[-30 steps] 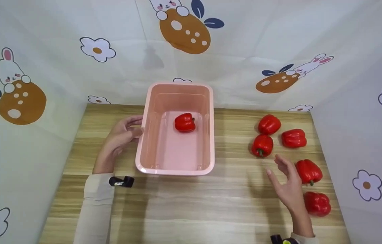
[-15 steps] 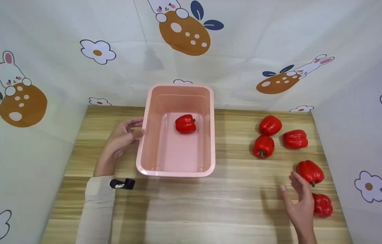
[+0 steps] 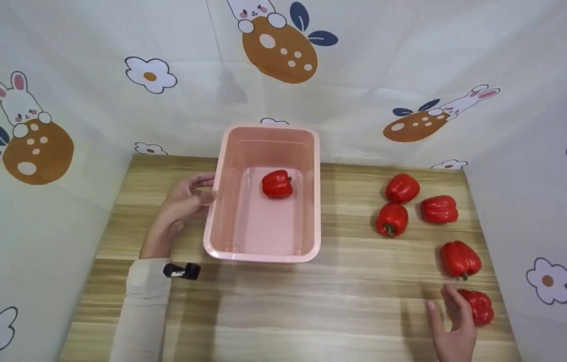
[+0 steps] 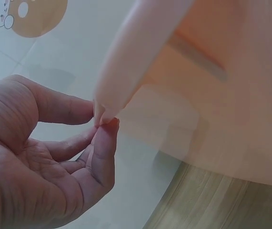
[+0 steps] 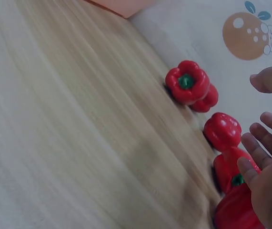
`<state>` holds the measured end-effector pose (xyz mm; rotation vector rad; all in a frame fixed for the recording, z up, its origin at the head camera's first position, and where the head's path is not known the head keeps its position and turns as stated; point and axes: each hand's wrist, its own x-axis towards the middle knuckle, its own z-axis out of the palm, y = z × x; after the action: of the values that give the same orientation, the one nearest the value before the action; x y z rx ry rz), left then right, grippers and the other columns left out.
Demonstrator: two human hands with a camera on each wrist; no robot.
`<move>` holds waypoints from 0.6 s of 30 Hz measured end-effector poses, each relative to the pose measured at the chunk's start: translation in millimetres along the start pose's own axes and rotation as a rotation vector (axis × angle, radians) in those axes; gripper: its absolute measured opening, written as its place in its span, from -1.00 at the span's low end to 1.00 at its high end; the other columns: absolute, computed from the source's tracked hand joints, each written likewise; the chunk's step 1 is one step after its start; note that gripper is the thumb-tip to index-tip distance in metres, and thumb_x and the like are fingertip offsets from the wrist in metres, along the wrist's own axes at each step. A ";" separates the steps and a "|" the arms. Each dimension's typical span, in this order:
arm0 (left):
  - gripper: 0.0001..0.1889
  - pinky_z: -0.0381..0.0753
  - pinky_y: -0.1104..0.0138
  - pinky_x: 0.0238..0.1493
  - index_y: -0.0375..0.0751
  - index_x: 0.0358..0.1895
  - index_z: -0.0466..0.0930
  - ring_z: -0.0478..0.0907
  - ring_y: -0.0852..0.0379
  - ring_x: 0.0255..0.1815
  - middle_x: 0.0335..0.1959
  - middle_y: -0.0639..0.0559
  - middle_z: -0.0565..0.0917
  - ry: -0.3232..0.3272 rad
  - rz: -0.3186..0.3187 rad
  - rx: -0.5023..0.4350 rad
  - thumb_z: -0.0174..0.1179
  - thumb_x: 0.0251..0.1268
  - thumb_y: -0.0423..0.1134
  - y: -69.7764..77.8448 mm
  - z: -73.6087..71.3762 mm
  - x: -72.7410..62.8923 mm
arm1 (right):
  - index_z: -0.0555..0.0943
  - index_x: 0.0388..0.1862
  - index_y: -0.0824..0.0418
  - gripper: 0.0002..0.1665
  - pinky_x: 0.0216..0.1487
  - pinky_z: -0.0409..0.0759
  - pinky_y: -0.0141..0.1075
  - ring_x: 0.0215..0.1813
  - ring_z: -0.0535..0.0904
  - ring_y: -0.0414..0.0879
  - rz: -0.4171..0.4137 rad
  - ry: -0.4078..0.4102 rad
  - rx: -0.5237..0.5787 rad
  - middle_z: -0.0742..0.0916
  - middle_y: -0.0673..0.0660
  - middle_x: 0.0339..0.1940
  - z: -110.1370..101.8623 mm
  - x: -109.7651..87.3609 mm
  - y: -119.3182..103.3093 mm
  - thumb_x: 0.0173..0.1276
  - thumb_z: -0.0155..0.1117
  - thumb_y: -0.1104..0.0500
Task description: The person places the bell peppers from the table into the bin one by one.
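The pink bin [image 3: 263,257], holding one pepper [image 3: 277,184], is pinched by the left hand [image 3: 181,200]; right of the bin, the right hand [image 3: 457,330] is spread.

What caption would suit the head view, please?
Left hand holding a pink tub with one red bell pepper inside; right hand beside the nearest bell pepper of five outside.

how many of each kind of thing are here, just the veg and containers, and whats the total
Pink tub: 1
Red bell peppers: 6 (1 inside the tub, 5 on the wood-grain table)
Total: 7
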<state>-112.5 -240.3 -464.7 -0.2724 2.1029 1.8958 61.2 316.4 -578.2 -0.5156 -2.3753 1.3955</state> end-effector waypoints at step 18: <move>-0.31 0.90 0.31 -0.05 -0.49 0.56 0.24 0.66 0.15 -0.05 0.44 -0.43 0.40 0.008 0.017 -0.002 0.10 0.33 -0.57 -3.3 0.1 1.8 | 0.52 0.50 0.06 -0.42 0.34 0.46 -0.75 0.23 0.49 -0.50 0.265 0.183 -0.056 0.67 -0.06 0.28 -28.4 -38.7 24.7 0.54 0.33 0.12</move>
<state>-113.1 -240.5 -468.4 -0.2638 2.1157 1.9092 111.6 331.0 -590.8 -0.9603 -2.2658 1.3235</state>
